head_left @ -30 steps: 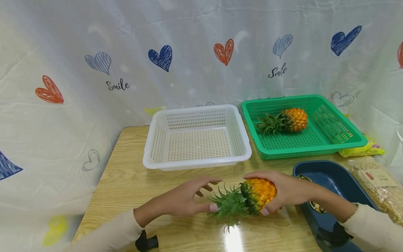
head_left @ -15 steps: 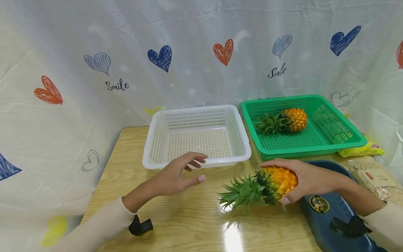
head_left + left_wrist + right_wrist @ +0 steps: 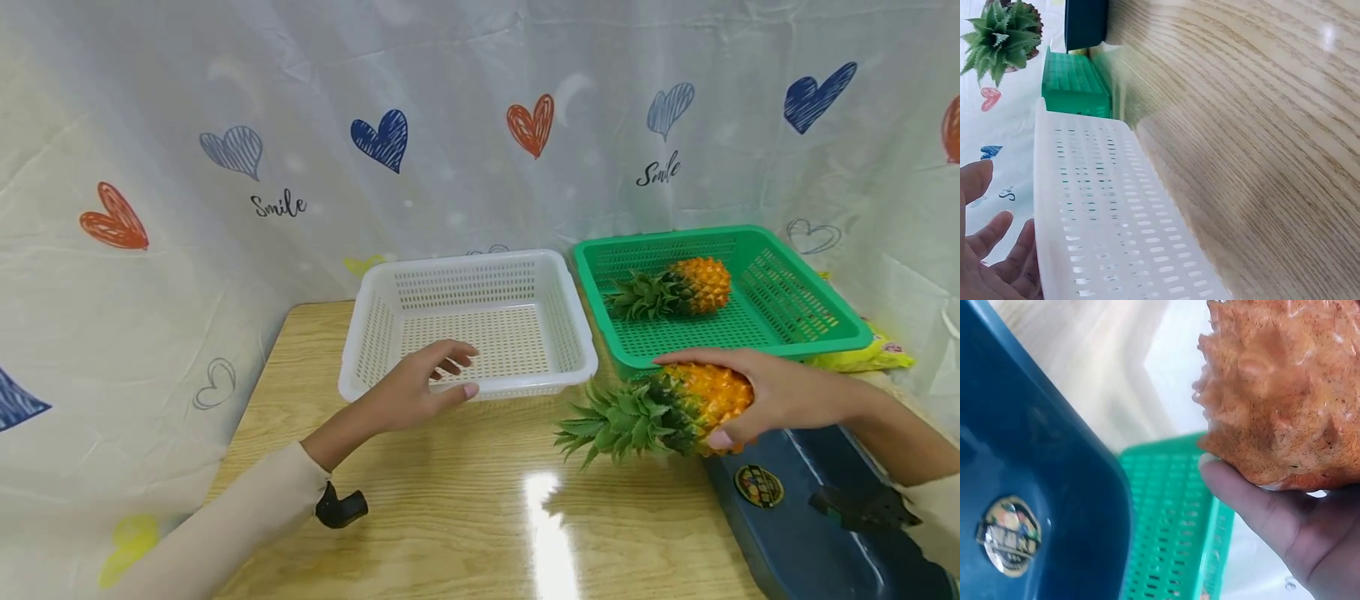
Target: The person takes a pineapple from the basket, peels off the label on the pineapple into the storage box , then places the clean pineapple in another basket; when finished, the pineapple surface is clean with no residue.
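My right hand (image 3: 787, 396) grips a pineapple (image 3: 708, 404) by its orange body, thumb on the near side and fingers over the far side. Its leafy crown points left, and the fruit hangs above the table, overlapping the front rim of the green basket (image 3: 637, 364) in the head view. In the right wrist view the spiky skin (image 3: 1285, 394) fills the upper right, with the thumb pressed along it. My left hand (image 3: 420, 383) holds nothing; its fingers are loosely bent at the near rim of the white basket (image 3: 517, 386). A second pineapple (image 3: 701, 286) lies inside the green basket.
A dark blue tub (image 3: 806, 508) with a round label stands at the table's right side, below my right forearm. Behind it lies a yellow packet (image 3: 862, 358). A curtain printed with hearts (image 3: 378, 140) hangs behind the wooden table (image 3: 420, 517).
My right hand has lifted the pineapple off the table and carried it right and toward the green basket. My left hand has drawn away from the crown, leftward and forward to the white basket.
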A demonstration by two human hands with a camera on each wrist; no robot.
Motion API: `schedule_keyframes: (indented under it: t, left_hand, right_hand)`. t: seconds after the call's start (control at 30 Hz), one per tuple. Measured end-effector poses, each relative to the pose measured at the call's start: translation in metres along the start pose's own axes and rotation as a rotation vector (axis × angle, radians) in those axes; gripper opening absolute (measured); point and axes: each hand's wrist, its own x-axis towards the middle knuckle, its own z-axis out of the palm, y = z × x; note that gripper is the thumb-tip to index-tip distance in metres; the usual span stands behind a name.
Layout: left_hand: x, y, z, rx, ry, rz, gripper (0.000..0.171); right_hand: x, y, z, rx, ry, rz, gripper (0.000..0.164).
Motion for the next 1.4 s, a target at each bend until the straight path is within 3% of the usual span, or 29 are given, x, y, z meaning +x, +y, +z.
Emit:
schedule_keyframes:
  t: [0.17,0.4,0.6,1.13,1.4]
  left_hand:
    - [0.005,-0.01,0.002,0.034,-0.064,-0.046,0.048]
    - [0.007,-0.011,0.003,0.057,-0.122,-0.094,0.045]
    - [0.009,-0.011,0.003,0.083,-0.138,-0.11,0.044]
    - [0.009,-0.006,0.001,0.056,-0.157,-0.105,0.017]
    - [0.011,-0.008,0.001,0.047,-0.172,-0.109,0.013]
  right_hand:
    - [-0.008,-0.002,-0.014,-0.036,0.018,-0.044,0.082]
    - [-0.018,-0.003,-0.029,-0.319,0.229,-0.076,0.082]
    - [-0.02,0.0,-0.043,-0.445,0.34,-0.034,0.078]
    - [-0.023,0.017,-0.091,-0.545,0.41,0.138,0.075]
    - [-0.025,0.02,-0.108,-0.564,0.382,0.175,0.068]
